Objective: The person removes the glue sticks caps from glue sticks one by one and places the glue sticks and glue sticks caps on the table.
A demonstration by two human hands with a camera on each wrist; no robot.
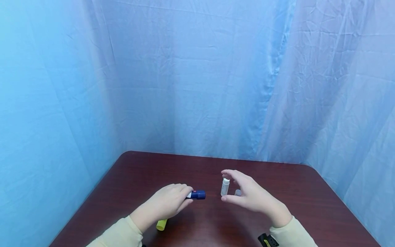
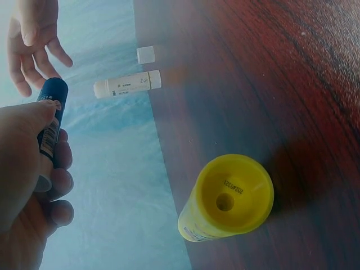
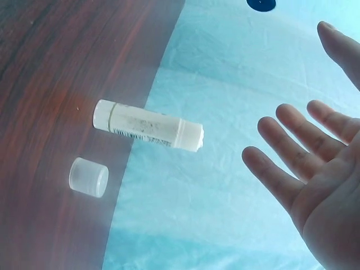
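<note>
My left hand (image 1: 171, 201) grips a dark blue glue stick (image 1: 199, 195) lying across its fingers, the blue end sticking out toward the right. Its white lower end shows past the thumb in the left wrist view. My right hand (image 1: 254, 195) holds nothing; thumb and fingers are spread apart near a white glue stick (image 3: 149, 125). That stick stands upright on the table without its cap, white glue showing at the top. Beside it on the table is a translucent cap (image 3: 89, 177). From the head view I cannot tell whether the right fingers touch the white stick.
A yellow tube (image 2: 230, 197) with a hollow end facing up stands on the table near my left forearm, partly hidden in the head view. The dark red-brown table (image 1: 172, 168) has blue cloth (image 1: 197, 85) hanging behind it and at both sides.
</note>
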